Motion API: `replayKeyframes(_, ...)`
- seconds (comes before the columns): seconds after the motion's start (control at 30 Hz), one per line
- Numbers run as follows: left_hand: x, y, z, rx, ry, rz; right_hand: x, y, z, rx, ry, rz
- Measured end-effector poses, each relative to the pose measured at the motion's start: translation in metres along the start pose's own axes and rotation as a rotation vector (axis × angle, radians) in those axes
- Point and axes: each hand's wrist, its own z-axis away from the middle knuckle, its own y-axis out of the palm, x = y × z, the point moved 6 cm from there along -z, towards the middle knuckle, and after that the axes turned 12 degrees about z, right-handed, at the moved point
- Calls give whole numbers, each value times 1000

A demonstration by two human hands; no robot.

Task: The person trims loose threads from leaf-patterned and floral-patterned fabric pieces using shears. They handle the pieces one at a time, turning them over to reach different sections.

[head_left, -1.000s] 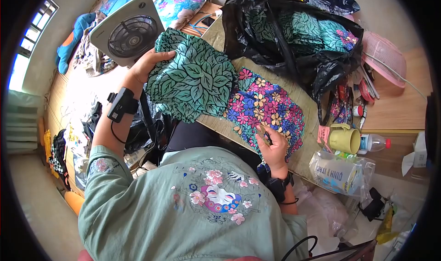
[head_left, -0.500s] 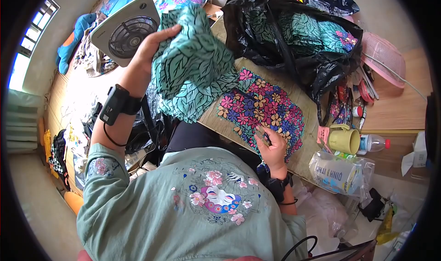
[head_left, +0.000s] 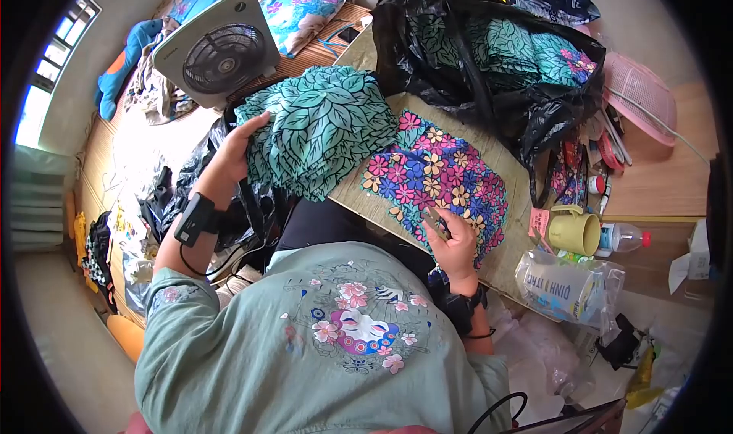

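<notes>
A thick stack of green leaf-print fabric pieces (head_left: 321, 129) lies at the left side of the board. My left hand (head_left: 235, 150) grips its left edge, thumb on top and the other fingers mostly hidden beneath. My right hand (head_left: 456, 247) is closed around small thread snips (head_left: 437, 220), only their metal end showing between thumb and fingers. Under and beside that hand, flower-print fabric (head_left: 431, 171) in pink, blue and yellow is spread on the board (head_left: 515, 212). The leaf-print stack touches the flower fabric's left side.
A black plastic bag (head_left: 473, 90) holding more leaf-print pieces stands at the back. A box fan (head_left: 221, 56) is behind my left hand. To the right are a yellow mug (head_left: 574, 232), a plastic bottle (head_left: 622, 238), a clear printed bag (head_left: 565, 289) and a pink basket (head_left: 640, 98).
My left hand has lowered the raised, folded leaf-print fabric, which now lies flat on the stack. My right hand has stayed nearly still with the snips.
</notes>
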Motion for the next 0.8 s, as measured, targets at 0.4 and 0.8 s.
replayKeyframes(0.4, -36, -23, 21, -172, 72, -721, 2, -3, -2, -24, 19, -32)
replayKeyframes(0.8, -78, -9, 7, -40, 41, -1961, 3, 0, -1, 13, -8, 14)
